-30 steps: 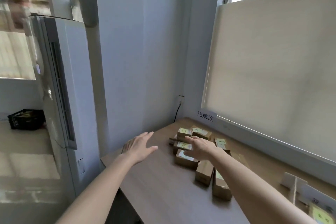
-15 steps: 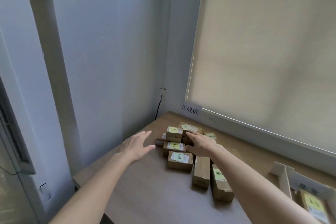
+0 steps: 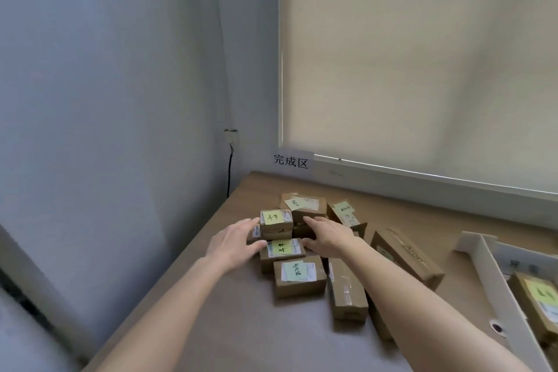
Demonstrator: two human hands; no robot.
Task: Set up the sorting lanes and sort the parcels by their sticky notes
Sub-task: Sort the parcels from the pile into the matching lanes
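Observation:
Several small cardboard parcels with yellow-green sticky notes lie in a pile (image 3: 299, 275) on the wooden table (image 3: 229, 320). One noted parcel (image 3: 276, 220) sits stacked on top at the pile's left; another (image 3: 282, 251) lies just in front of it. My left hand (image 3: 232, 246) reaches in from the left with straight fingers, its tips at the stacked parcel's left side. My right hand (image 3: 330, 234) lies with straight fingers over the parcels in the middle of the pile, hiding some of them. Neither hand grips anything.
A white cardboard lane divider tray (image 3: 495, 278) stands at the right with a noted parcel (image 3: 540, 299) inside. A paper sign (image 3: 290, 161) is stuck on the wall under the window blind. A black cable (image 3: 230, 166) hangs in the corner. The table's left edge drops off near the wall.
The view has swung right and down, away from the tall grey unit on the left. Both hands have moved forward to the pile; the left one now reaches the stacked parcel.

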